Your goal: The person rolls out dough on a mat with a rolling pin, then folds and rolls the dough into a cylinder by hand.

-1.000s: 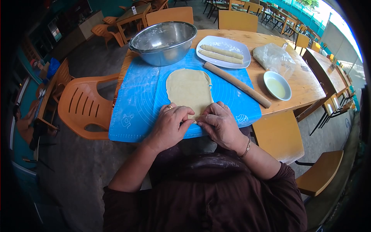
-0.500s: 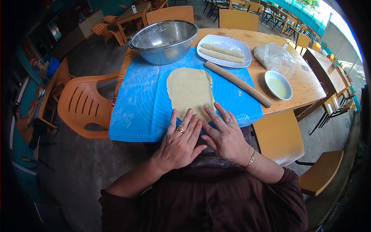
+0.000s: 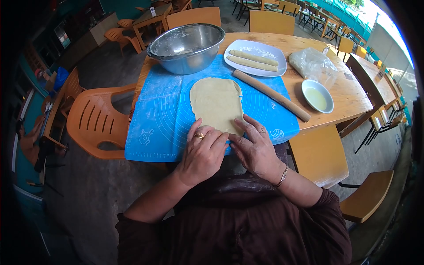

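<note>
A flat sheet of rolled dough [image 3: 216,99] lies on a blue silicone mat [image 3: 154,106] printed with circles. My left hand [image 3: 203,152], with a gold ring, is at the sheet's near edge, its fingers curled down on it. Close beside it, my right hand [image 3: 256,148], with a bracelet at the wrist, has thumb and fingers bent on the same edge. The two hands' fingertips nearly meet, and they hide that part of the dough. A wooden rolling pin [image 3: 271,96] rests slantwise on the mat's right side, apart from both hands.
A steel bowl [image 3: 190,55] stands at the back left. Behind the rolling pin, a white plate [image 3: 242,45] holds two dough strips. Farther right are a clear plastic bag [image 3: 311,64] and a small bowl of pale liquid [image 3: 317,99]. An orange chair [image 3: 97,119] stands left.
My fingers were stretched flat toward the dough's near edge; now they are curled onto that edge. My left hand has also turned slightly inward.
</note>
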Demonstrator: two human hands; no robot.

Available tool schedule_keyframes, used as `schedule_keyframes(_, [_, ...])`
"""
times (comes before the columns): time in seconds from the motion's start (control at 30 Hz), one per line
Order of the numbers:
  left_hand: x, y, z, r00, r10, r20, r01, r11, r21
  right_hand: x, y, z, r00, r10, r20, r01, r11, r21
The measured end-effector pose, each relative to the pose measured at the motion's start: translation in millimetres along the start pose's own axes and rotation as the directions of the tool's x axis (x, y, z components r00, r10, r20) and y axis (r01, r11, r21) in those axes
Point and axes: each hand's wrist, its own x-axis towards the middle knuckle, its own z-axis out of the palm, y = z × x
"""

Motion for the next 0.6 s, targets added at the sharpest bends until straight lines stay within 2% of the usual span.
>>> schedule_keyframes(0.07, [8,-6,1,0.999,-0.006,-0.033,0.006,1.0,-0.007,5,-1,1,0.998,-0.002,-0.058,0.003,1.0,0.018])
schedule_keyframes(0.13, [11,-13,3,0.998,-0.059,-0.001,0.058,0.982,-0.178,8,-2,-1,0.997,-0.019,-0.077,0.02,1.0,0.012])
schedule_keyframes(0.27, [11,-22,1,1.0,0.003,0.006,-0.002,0.985,-0.171,5,-3,-4,0.993,-0.086,-0.08,0.085,0.996,-0.015])
schedule_keyframes(0.47, [11,-20,1,0.999,-0.009,0.036,0.015,0.983,-0.181,5,2,5,0.993,-0.068,-0.097,0.066,0.998,-0.016])
schedule_keyframes(0.53, [13,-18,4,0.999,-0.031,-0.04,0.023,0.982,-0.185,7,4,4,0.994,-0.055,-0.093,0.056,0.998,0.007])
schedule_keyframes(0.6, [14,-20,3,1.0,0.002,-0.011,-0.004,0.978,-0.209,9,4,3,0.995,-0.043,-0.089,0.045,0.999,0.028])
